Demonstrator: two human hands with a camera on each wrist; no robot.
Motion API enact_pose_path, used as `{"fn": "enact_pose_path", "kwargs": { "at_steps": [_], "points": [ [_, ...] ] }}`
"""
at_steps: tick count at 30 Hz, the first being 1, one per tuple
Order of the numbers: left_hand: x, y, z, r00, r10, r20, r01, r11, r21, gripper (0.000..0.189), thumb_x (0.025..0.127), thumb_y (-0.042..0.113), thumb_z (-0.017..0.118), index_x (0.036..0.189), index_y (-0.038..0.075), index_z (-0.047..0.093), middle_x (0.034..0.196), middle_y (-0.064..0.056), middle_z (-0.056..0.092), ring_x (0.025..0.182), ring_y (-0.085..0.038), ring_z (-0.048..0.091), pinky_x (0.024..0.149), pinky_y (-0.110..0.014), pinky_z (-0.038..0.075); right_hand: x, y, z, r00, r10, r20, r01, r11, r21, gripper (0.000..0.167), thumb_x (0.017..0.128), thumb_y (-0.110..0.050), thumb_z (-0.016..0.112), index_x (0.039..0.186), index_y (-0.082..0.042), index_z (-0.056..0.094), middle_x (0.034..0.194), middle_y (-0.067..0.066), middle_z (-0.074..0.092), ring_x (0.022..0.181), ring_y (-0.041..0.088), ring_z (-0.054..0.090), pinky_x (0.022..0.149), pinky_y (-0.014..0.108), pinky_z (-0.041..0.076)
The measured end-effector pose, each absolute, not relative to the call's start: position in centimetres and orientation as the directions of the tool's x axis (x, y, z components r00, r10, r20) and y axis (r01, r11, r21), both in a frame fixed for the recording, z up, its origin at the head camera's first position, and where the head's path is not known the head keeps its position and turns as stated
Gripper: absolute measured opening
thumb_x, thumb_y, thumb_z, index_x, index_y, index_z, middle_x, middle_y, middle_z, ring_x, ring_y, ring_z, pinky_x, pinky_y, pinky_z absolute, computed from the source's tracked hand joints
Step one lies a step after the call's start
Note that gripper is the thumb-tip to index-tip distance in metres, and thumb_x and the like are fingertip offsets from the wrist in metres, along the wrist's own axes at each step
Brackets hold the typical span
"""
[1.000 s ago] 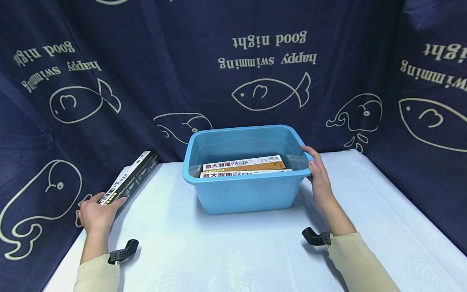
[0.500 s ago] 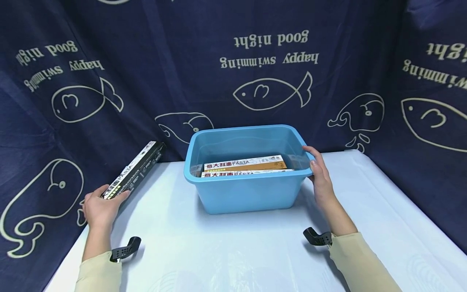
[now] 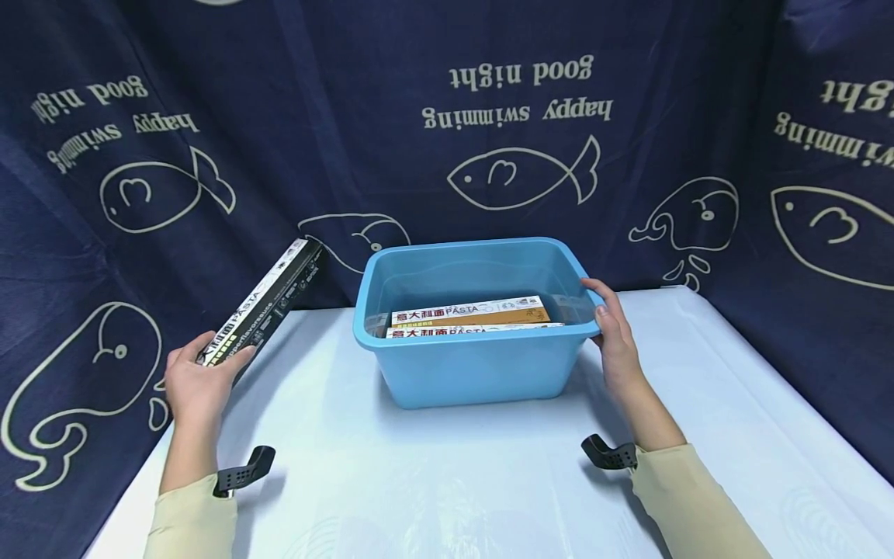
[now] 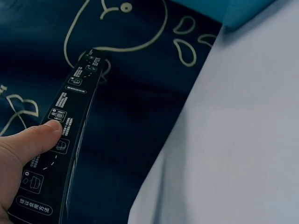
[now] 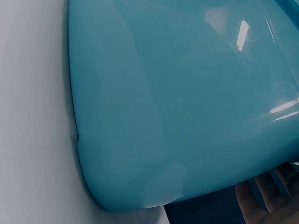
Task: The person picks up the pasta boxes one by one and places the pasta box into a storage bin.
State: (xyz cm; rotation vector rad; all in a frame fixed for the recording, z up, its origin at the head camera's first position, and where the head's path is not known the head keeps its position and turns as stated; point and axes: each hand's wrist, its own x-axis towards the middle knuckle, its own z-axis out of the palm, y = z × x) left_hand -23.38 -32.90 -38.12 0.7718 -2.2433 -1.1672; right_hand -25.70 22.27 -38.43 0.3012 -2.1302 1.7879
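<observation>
My left hand [image 3: 199, 384] grips the near end of a long black-and-white pasta box [image 3: 272, 299] at the left. The box slants upward, its far end raised in front of the dark curtain, with a shadow on the table below. In the left wrist view, the thumb [image 4: 37, 142] presses on the black printed side of the box; the other fingers are hidden. A blue plastic bin [image 3: 475, 373] stands mid-table. My right hand [image 3: 615, 345] holds its right rim, fingers over the edge. The right wrist view shows the bin's smooth wall [image 5: 154, 107] and fingers beneath its rim.
Inside the bin lie two pasta boxes, a brown-and-white one [image 3: 482, 310] behind another white-edged one [image 3: 461, 332]. A white cloth covers the table [image 3: 433, 481]. A dark blue curtain [image 3: 363, 140] with fish drawings hangs behind and at both sides.
My left hand has raised the black pasta box off the table, its far end rising most and shifting slightly right. The right hand has stayed on the bin's rim.
</observation>
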Motion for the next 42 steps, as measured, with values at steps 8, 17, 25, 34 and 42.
{"fn": "enact_pose_path", "kwargs": {
  "at_steps": [8,17,25,34,42],
  "points": [
    [-23.4,-31.6,-36.6,-0.719,-0.665,0.202,-0.201,0.477,0.856,0.075,0.073,0.032,0.088,0.142,0.022,0.058,0.136,-0.001,0.048,0.121,-0.017,0.046,0.092,-0.026,0.034,-25.6,22.2,-38.3,-0.917,0.058,0.395,-0.381,0.174,-0.908,0.053,0.102,-0.037,0.027,0.152,-0.025,0.037,0.164,0.003,0.025,0.149,0.036,0.025,0.115,0.07,0.019],
    [-22.9,-29.8,-34.9,-0.737,-0.633,0.239,-0.144,0.492,0.859,0.074,0.072,0.033,0.09,0.14,0.026,0.059,0.121,0.013,0.048,0.105,-0.002,0.043,0.084,-0.018,0.033,-25.6,22.2,-38.4,-0.917,0.06,0.395,-0.38,0.175,-0.908,0.053,0.101,-0.037,0.027,0.152,-0.025,0.037,0.163,0.003,0.026,0.149,0.036,0.025,0.116,0.07,0.019],
    [-22.6,-28.4,-33.9,-0.76,-0.592,0.268,-0.109,0.523,0.846,0.074,0.071,0.033,0.09,0.138,0.025,0.061,0.12,0.013,0.048,0.106,-0.002,0.043,0.084,-0.018,0.034,-25.6,22.2,-38.4,-0.92,0.059,0.388,-0.371,0.188,-0.909,0.053,0.102,-0.038,0.026,0.153,-0.027,0.036,0.164,0.004,0.023,0.15,0.037,0.023,0.115,0.072,0.018],
    [-22.3,-27.2,-33.2,-0.807,-0.543,0.233,-0.068,0.476,0.877,0.074,0.071,0.03,0.091,0.139,0.028,0.06,0.115,0.021,0.046,0.107,-0.002,0.044,0.082,-0.013,0.04,-25.6,22.1,-38.4,-0.92,0.059,0.387,-0.369,0.201,-0.907,0.052,0.102,-0.038,0.026,0.152,-0.028,0.036,0.165,0.004,0.023,0.15,0.037,0.023,0.115,0.071,0.019],
    [-22.2,-26.5,-32.8,-0.833,-0.496,0.244,-0.032,0.484,0.874,0.073,0.071,0.03,0.091,0.138,0.028,0.061,0.119,0.019,0.047,0.109,-0.003,0.043,0.084,-0.014,0.04,-25.7,22.2,-38.5,-0.917,0.058,0.395,-0.377,0.199,-0.905,0.053,0.102,-0.038,0.026,0.152,-0.027,0.036,0.164,0.004,0.024,0.15,0.037,0.024,0.115,0.072,0.019]
  ]
}}
